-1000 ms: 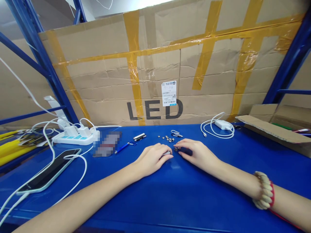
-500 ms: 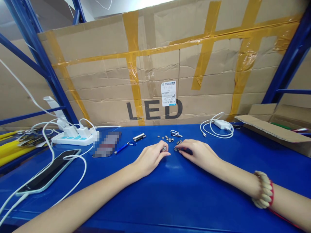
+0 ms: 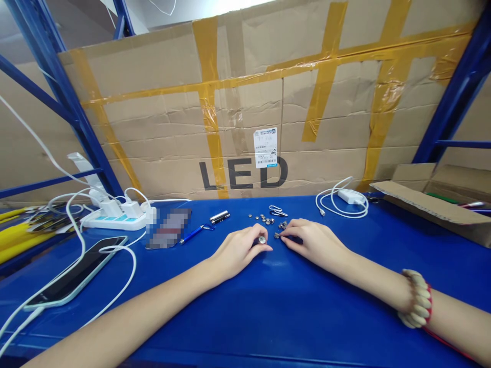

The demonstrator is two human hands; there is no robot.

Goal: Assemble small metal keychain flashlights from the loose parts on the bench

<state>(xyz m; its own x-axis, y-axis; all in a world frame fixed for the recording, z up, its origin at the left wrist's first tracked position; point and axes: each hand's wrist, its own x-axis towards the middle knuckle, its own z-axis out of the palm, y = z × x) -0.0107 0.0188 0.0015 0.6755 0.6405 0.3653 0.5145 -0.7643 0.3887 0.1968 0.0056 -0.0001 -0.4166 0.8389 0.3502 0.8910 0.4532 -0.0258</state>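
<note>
- Two bare hands are held over a blue table (image 3: 268, 306), fingertips near each other but apart.
- Left hand (image 3: 236, 250): a small silvery part (image 3: 262, 239) is pinched between thumb and curled fingers; its round end is turned toward the camera, the remainder hidden.
- Right hand (image 3: 316, 240): thumb and forefinger are bent toward each other at a small metal disc (image 3: 276, 235); whether it is gripped or only touched cannot be told.
- Beside the right fingertips, metal bits (image 3: 283, 225) are bunched; farther back, loose discs (image 3: 267, 222) are scattered, a clip (image 3: 276, 209) behind them.
- Progress, as judged: partway. One part is taken up, one disc is reached; the others are left loose, none visibly joined.
- To the left, a silver-and-black cylinder (image 3: 220, 217) and a blue pen-shaped item (image 3: 195, 233) are left unhandled.
- Outermost: phone (image 3: 79, 274) and power strip (image 3: 115, 223) are placed at left, corded white adapter (image 3: 351, 196) and open carton (image 3: 431, 202) at right.
</note>
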